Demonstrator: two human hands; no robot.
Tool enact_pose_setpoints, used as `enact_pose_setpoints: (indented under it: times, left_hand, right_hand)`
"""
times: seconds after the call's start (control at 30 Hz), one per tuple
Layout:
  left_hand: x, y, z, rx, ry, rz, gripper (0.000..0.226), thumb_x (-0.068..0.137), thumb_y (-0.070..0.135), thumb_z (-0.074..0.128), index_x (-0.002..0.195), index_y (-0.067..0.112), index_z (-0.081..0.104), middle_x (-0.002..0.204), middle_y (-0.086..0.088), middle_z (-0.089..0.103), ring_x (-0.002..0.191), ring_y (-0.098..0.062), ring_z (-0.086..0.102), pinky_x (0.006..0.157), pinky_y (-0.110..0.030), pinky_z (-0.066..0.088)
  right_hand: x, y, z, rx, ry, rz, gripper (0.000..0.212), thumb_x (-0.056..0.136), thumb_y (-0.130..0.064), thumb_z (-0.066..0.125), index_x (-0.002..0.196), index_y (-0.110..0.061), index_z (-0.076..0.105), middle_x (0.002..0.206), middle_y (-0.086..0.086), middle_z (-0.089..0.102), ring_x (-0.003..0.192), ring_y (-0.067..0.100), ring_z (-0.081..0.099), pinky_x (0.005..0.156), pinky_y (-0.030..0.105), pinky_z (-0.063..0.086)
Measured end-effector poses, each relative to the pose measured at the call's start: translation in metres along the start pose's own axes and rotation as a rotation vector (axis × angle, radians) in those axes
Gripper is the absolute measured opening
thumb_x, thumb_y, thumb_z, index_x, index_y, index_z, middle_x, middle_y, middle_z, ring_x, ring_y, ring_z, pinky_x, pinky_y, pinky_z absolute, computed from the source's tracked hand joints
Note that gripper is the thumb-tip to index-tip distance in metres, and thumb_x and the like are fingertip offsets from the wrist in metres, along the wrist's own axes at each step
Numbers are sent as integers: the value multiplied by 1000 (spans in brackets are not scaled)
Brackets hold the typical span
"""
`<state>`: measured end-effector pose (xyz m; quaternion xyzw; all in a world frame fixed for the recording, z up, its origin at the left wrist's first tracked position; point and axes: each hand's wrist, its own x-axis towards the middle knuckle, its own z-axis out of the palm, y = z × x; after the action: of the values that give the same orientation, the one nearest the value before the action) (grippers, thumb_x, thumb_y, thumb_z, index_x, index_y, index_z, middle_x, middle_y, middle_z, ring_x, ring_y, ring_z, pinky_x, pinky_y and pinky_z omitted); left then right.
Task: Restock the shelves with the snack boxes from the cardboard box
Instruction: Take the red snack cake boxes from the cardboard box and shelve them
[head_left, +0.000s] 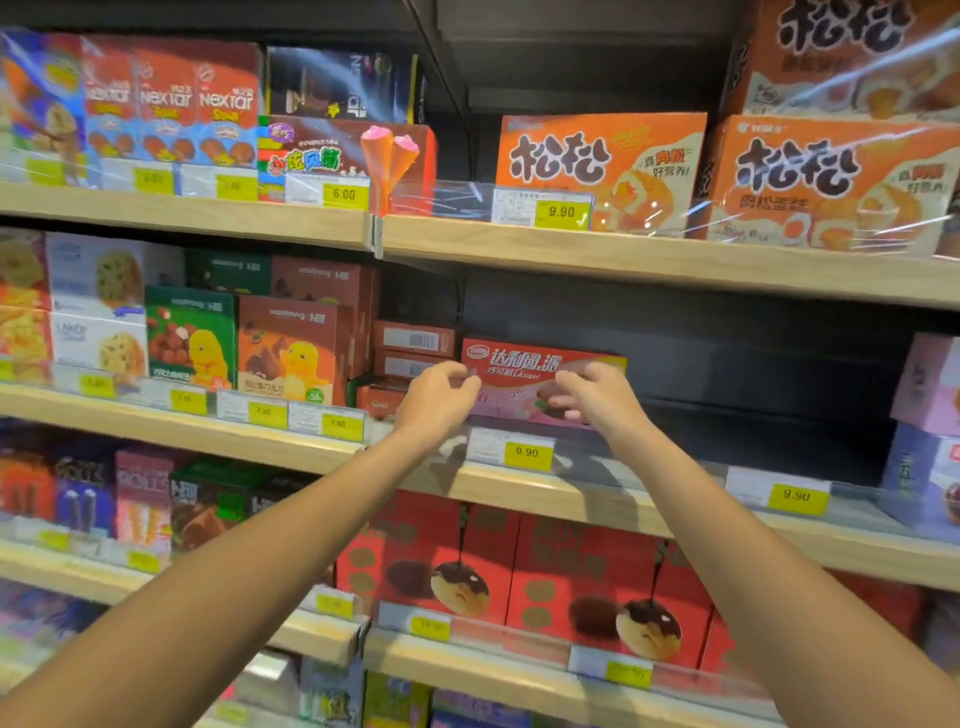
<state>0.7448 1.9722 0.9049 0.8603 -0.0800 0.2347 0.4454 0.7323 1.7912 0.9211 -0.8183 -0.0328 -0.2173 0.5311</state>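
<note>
Snack box (519, 371) is seen standing on the middle shelf (675, 514), set back behind the front lip, above a yellow 9.90 price tag (526, 452). Its left edge is grasped by the left grip (441, 395), fingers curled. The right grip (592, 392) is laid on the front face near the right end, fingers bent; whether it is grasping cannot be told. Brown barcoded boxes (413, 340) are stacked just beside the left edge. Rightward, dark open shelf room is left as far as the lilac boxes (930, 384). Clearance is left under the upper shelf (649, 254).
</note>
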Motion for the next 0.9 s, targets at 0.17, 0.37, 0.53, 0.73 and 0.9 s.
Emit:
enact_pose_setpoints:
  times: [0.17, 0.37, 0.53, 0.73, 0.9]
  left_hand:
    - [-43, -40, -3, 280, 31, 303, 33, 92, 29, 48, 122, 19, 59, 125, 2, 62, 119, -18, 54, 99, -33, 43]
    - [-105, -95, 10, 191, 50, 376, 44, 90, 27, 55, 133, 16, 51, 146, 0, 43, 134, -17, 39, 109, -35, 34]
    - [-162, -158, 26, 119, -81, 282, 41, 92, 28, 54, 132, 17, 52, 140, 4, 48, 130, -14, 43, 108, -33, 37]
    - [-256, -258, 51, 97, -305, -3, 40, 91, 33, 49, 128, 16, 53, 128, -2, 56, 113, -19, 56, 96, -34, 46]
    - [-342, -338, 77, 162, -389, -185, 34, 94, 30, 50, 125, 19, 57, 118, 6, 59, 96, -15, 59, 80, -26, 45]
  right_hand:
    - [-54, 10, 37, -663, 113, -260, 26, 90, -23, 46, 99, -11, 67, 102, 8, 68, 98, 29, 60, 80, 38, 49]
    - [-113, 64, 69, -694, 163, -546, 40, 88, -12, 51, 126, 1, 53, 135, 18, 51, 130, 34, 43, 111, 43, 32]
    - [-175, 116, 105, -587, 30, -637, 33, 89, -16, 45, 114, -2, 61, 113, 13, 64, 105, 29, 59, 88, 31, 43]
    - [-258, 212, 162, -600, -312, -428, 37, 91, -25, 38, 99, -2, 65, 90, 14, 66, 83, 31, 65, 64, 38, 54]
    - [-329, 304, 200, -631, -574, -182, 24, 95, -16, 45, 93, -4, 65, 83, 13, 65, 73, 32, 60, 53, 35, 43]
